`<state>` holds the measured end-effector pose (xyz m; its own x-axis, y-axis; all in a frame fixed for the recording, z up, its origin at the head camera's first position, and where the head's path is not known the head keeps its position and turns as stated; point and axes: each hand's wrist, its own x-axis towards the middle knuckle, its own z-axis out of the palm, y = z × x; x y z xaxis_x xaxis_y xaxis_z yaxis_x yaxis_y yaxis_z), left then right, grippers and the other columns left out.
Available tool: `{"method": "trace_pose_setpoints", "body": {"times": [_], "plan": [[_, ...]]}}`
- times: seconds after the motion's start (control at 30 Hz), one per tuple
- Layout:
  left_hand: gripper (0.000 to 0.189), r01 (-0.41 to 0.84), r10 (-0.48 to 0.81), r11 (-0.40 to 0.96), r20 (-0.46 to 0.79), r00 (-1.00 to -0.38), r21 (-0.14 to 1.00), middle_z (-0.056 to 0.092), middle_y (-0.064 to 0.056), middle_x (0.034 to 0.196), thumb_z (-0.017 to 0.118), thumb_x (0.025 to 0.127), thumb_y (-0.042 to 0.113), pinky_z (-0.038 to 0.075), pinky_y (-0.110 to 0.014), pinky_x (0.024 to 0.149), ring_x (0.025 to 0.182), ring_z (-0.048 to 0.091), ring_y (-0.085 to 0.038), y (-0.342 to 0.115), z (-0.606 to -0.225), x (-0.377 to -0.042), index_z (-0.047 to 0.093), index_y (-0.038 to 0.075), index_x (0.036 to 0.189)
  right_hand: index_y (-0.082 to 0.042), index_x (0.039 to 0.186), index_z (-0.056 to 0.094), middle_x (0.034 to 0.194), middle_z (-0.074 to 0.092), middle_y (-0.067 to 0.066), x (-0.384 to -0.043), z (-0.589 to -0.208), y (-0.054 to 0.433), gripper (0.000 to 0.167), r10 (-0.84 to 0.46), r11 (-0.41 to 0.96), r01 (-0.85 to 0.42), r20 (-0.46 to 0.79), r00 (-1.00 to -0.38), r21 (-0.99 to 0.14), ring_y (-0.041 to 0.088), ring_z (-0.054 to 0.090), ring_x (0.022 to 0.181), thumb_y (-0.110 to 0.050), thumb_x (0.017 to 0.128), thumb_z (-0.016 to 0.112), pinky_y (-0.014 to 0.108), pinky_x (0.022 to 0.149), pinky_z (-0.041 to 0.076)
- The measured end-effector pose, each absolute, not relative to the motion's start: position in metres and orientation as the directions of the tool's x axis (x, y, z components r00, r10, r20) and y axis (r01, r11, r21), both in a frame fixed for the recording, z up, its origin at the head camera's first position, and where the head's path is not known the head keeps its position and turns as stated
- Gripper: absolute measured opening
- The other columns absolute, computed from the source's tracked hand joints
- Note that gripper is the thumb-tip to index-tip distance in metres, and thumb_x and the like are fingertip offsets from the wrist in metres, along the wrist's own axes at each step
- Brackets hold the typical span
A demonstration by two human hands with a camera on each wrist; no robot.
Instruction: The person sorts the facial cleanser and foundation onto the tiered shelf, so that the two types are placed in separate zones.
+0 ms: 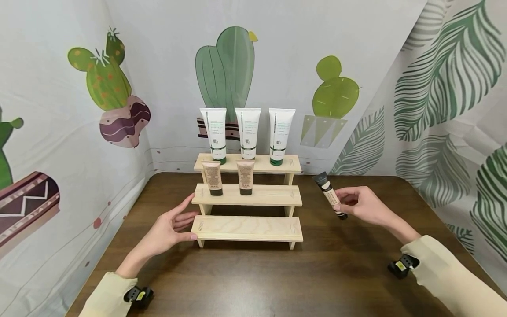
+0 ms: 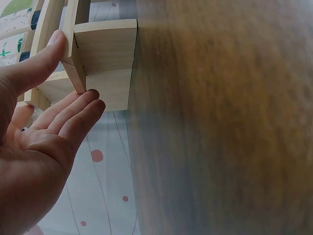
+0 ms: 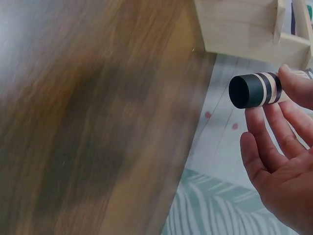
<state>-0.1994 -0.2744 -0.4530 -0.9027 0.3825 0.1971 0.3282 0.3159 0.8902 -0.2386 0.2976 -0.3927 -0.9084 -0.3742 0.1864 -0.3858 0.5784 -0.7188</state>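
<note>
In the head view a pale wooden three-tier display stand stands on the table. My left hand is at its left end, thumb at the lowest shelf's corner and index fingertip at the middle shelf. The left wrist view shows that hand's fingers extended along the shelf end. Right of the stand, my right hand pinches a small black-and-beige squeeze tube between thumb and fingers, tilted, above the table. Its black cap points down. Two beige tubes with black caps, one on the left and another, stand on the middle shelf.
Three larger white tubes with green caps stand on the top shelf: left, middle and right. The dark brown wooden table meets a cactus-and-leaf printed cloth behind and at both sides.
</note>
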Motion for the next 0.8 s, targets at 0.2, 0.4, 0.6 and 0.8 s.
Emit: {"method": "trace_pose_setpoints", "body": {"times": [0.2,0.4,0.6,0.8], "plan": [[0.111,0.323,0.378,0.321,0.192,-0.906,0.890,0.057,-0.035,0.142,0.090,0.081,-0.003,0.052,-0.054,0.102,0.128,0.060,-0.047,-0.274,-0.454,-0.198,0.028,0.024,0.169,0.006,0.120,0.074,0.094,0.077,0.009,-0.234,-0.390,0.285,0.036,-0.337,0.556,-0.392,0.232,-0.913,-0.733,0.016,0.072,0.081,-0.006,0.088,0.085,0.024,0.066,0.058],[0.112,0.321,0.376,0.316,0.193,-0.906,0.893,0.057,-0.035,0.142,0.090,0.080,-0.004,0.052,-0.055,0.103,0.128,0.059,-0.047,-0.275,-0.453,-0.198,0.028,0.023,0.169,0.007,0.117,0.075,0.093,0.077,0.011,-0.233,-0.386,0.270,0.033,-0.297,0.522,-0.413,0.294,-0.908,-0.747,0.014,0.071,0.078,-0.004,0.087,0.085,0.022,0.065,0.057],[0.111,0.317,0.379,0.320,0.186,-0.907,0.893,0.056,-0.035,0.142,0.089,0.081,-0.004,0.052,-0.055,0.102,0.128,0.059,-0.048,-0.275,-0.453,-0.198,0.027,0.023,0.169,0.006,0.117,0.075,0.091,0.077,0.011,-0.229,-0.381,0.253,0.033,-0.273,0.488,-0.431,0.335,-0.902,-0.759,0.013,0.072,0.078,-0.003,0.087,0.086,0.020,0.066,0.057],[0.112,0.321,0.381,0.315,0.191,-0.904,0.893,0.055,-0.036,0.142,0.089,0.081,-0.004,0.052,-0.055,0.102,0.128,0.059,-0.048,-0.274,-0.453,-0.199,0.027,0.023,0.169,0.001,0.116,0.077,0.089,0.077,0.009,-0.228,-0.376,0.234,0.033,-0.244,0.474,-0.446,0.373,-0.895,-0.760,0.015,0.072,0.079,-0.007,0.086,0.088,0.020,0.067,0.056]]}}
